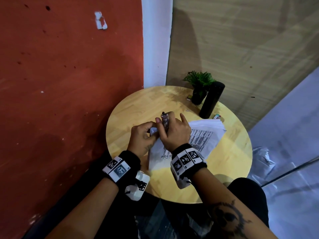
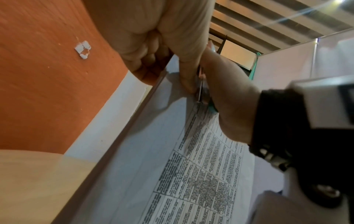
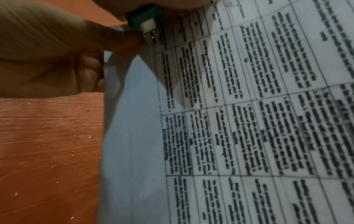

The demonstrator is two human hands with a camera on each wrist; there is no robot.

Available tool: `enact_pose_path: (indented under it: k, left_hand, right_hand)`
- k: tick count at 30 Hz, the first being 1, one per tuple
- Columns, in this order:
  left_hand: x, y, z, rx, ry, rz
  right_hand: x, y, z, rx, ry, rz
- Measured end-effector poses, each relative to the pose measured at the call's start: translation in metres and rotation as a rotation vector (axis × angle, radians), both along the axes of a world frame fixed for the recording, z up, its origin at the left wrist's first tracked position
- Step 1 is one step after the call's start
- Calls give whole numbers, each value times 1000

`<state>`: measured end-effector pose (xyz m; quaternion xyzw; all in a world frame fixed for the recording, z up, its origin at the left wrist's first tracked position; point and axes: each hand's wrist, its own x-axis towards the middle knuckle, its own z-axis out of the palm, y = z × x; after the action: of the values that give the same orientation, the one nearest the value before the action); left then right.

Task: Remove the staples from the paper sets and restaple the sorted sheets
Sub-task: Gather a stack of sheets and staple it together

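A printed paper set (image 1: 201,139) with table text lies on the round wooden table (image 1: 229,152). My left hand (image 1: 143,133) pinches the set's top corner, thumb on top and fingers curled under, as the left wrist view shows the hand (image 2: 184,63) on the paper set (image 2: 191,174). My right hand (image 1: 174,130) grips a small stapler (image 1: 165,120) whose front end sits at that same corner. In the right wrist view the stapler's green body (image 3: 145,16) and metal mouth meet the paper set (image 3: 249,121) beside my left thumb (image 3: 130,40).
More loose sheets (image 1: 207,123) lie under the printed set at the right. A tall black flask (image 1: 211,100), a potted green plant (image 1: 200,87) and two small staple boxes (image 1: 217,116) stand at the table's far side. A red wall (image 1: 60,83) is close on the left.
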<state>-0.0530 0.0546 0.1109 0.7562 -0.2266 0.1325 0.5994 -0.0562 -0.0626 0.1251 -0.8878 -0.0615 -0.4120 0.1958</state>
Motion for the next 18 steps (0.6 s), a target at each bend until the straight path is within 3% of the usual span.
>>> enact_pose_path:
  k: [9,18]
  left_hand:
    - [11,0,-6,-45,337,-250]
    - [0,-13,0,-219,376,-192]
  right_hand:
    - [9,-4,9,-72,-96,-12]
    - [17,-8,8,-64,-99,34]
